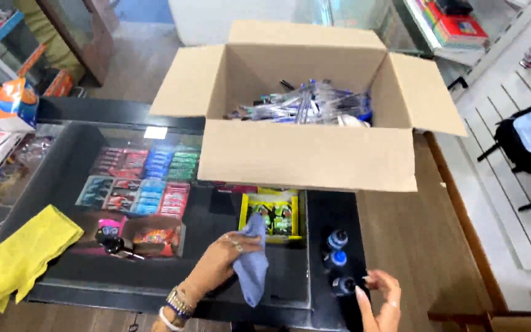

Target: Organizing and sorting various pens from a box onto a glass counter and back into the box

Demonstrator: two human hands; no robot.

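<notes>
Left hand (222,261) closed round a blue cloth (252,267), fingers bunched on its upper part, loose end hanging down over the glass. Bracelets at the wrist. Right hand (381,295) open, holding nothing, fingers spread loosely just beside a dark bottle with a blue cap (343,285) near the front edge of the desk (401,240).

Cloth sits over the glass top of the desk, near the front edge, right of centre. Two more blue-capped bottles (337,248) stand in a row behind the first, on the dark strip between glass and wooden part. Through the glass: rows of small coloured packets (149,181) and a yellow tray of green items (271,218).

Open cardboard box (305,154) stands at the back of the desk, flaps out, holding clear pens with blue parts (308,104). Yellow cloth (26,255) lies at the front left corner.

Work in hand looks like wiping the glass. To do it well, judged from here: flatten the blue cloth under the palm rather than keep it bunched, so more of it meets the surface; work in overlapping passes towards the front edge; keep the free hand steadying the bottles so the sweep does not knock them. Whether the glass is dusty or smeared cannot be told; the view is soft.
</notes>
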